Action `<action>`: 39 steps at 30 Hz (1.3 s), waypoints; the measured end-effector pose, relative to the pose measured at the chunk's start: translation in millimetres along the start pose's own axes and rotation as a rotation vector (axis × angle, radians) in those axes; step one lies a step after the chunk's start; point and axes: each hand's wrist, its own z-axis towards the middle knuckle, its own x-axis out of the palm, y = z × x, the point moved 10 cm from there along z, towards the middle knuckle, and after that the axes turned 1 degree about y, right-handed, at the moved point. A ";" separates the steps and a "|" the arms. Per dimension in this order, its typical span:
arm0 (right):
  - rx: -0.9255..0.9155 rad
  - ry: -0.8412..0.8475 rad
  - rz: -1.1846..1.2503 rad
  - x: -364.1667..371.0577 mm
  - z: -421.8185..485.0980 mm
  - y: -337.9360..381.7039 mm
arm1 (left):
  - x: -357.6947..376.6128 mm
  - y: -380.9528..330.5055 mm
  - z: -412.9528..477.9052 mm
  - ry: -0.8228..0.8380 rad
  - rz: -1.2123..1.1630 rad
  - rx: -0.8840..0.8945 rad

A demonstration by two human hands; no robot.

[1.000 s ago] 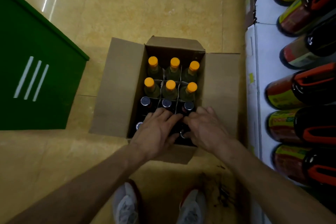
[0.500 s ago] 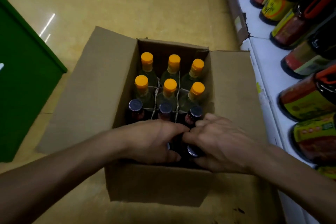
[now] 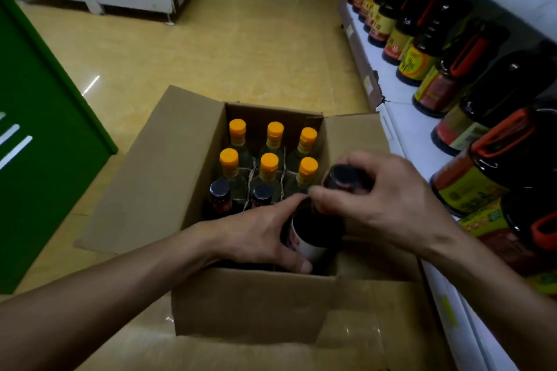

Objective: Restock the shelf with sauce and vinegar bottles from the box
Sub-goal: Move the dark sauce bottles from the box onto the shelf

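Early stage of restocking. A dark bottle (image 3: 316, 232) is partly raised, tilted, out of the near right corner of the box (image 3: 250, 301), which stands on the floor just beside the shelf's (image 3: 413, 132) front edge. The left hand (image 3: 259, 235) wraps the bottle's body; the right hand (image 3: 382, 208) curls round its capped neck. Six orange-capped bottles (image 3: 269, 163) fill the far rows and two dark-capped bottles (image 3: 220, 188) stand nearer, all not yet shelved. The held bottle's white label shows a red mark, unreadable. The shelf's large bottles (image 3: 452, 81) carry yellow and red labels, print too blurred to read.
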 end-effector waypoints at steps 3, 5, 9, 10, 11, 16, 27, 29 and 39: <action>-0.001 -0.114 0.084 -18.7 6.6 15.9 | -1.4 -5.0 -2.6 -0.115 -0.012 0.012; 0.001 -0.159 0.148 -26.2 10.4 25.6 | -10.2 -10.0 -7.4 -0.250 -0.047 0.028; 0.007 -0.161 0.248 -32.5 15.7 38.1 | -23.7 -16.7 -21.5 -0.399 -0.171 0.062; 0.002 -0.132 0.235 -29.6 16.8 37.8 | -24.1 -17.9 -24.2 -0.403 -0.221 0.071; 0.001 -0.097 0.219 -25.8 17.2 36.3 | -25.4 -20.5 -26.7 -0.407 -0.273 0.086; 0.041 -0.008 0.304 0.3 5.4 21.5 | -36.7 -31.1 -37.1 -0.533 -0.337 0.137; 0.065 -0.204 0.484 2.4 -0.3 25.4 | -58.7 -68.4 -57.4 -0.885 -0.117 0.149; 0.027 -0.169 0.539 -5.8 1.1 30.7 | -57.4 -65.9 -53.9 -0.769 -0.223 0.169; -0.093 0.023 0.550 -21.2 16.9 52.0 | -72.2 -79.3 -59.8 -0.568 -0.289 0.280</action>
